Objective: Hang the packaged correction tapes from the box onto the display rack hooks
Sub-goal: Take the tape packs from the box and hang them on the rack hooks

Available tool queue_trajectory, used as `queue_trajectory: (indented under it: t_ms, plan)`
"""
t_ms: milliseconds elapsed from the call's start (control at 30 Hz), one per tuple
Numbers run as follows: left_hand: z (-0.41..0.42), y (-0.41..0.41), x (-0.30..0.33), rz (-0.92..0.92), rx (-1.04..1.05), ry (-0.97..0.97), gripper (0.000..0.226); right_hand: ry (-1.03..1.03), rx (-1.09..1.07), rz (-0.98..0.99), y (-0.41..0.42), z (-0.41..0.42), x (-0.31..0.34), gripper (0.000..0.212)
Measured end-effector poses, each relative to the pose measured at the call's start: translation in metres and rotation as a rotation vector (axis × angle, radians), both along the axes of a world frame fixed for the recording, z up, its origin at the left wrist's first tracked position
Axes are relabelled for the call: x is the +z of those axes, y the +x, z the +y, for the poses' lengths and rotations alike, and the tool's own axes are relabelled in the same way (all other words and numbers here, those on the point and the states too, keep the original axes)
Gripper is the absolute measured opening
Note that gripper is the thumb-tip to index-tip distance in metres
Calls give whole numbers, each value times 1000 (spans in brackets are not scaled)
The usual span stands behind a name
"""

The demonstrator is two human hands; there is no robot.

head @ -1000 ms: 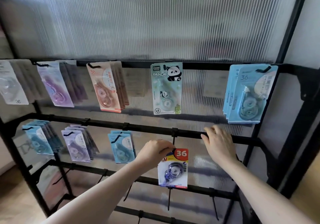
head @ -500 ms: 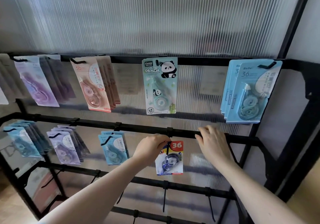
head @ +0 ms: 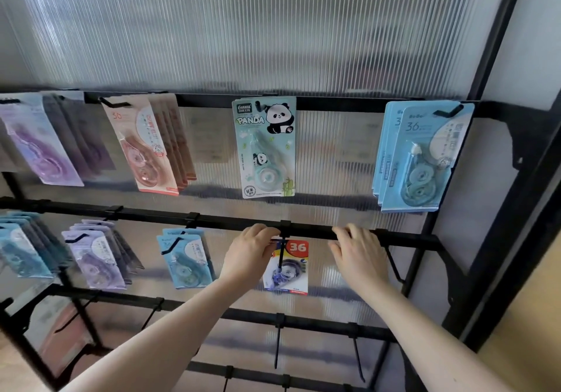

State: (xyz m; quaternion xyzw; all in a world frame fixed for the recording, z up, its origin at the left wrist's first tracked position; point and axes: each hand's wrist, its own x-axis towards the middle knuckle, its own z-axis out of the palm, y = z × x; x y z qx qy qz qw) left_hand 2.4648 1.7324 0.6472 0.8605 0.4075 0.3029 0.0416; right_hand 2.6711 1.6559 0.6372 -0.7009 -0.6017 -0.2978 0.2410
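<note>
A packaged correction tape (head: 287, 270) with a red "36" corner hangs at a black hook (head: 281, 252) under the rack's middle bar (head: 312, 232). My left hand (head: 249, 258) pinches the package's top left corner right at the hook. My right hand (head: 358, 255) rests on the middle bar to the right, fingers curled over it. The box is out of view.
Other packs hang on the rack: purple (head: 39, 148), pink (head: 145, 148), panda (head: 267, 148) and blue (head: 422, 160) on the top row; blue (head: 21, 249), purple (head: 94, 261) and teal (head: 185, 258) on the middle row. Bare hooks (head: 394, 267) stick out right and below.
My left hand has lifted the "36" package up to the middle bar and onto its hook. My right hand stayed on the bar. The view shifted right.
</note>
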Motion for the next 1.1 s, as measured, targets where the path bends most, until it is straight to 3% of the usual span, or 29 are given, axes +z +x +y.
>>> queue_trajectory:
  t_ms: [300, 667, 1100]
  plan:
    - [-23, -45, -14, 35, 111, -57, 53, -46, 10, 4, -17, -13, -10, 38]
    - [-69, -130, -80, 139, 259, -117, 55, -311, -10, 72, -66, -36, -69, 38]
    - [-79, -257, -183, 187, 321, -282, 51, -660, 75, 108, -195, -32, -163, 44]
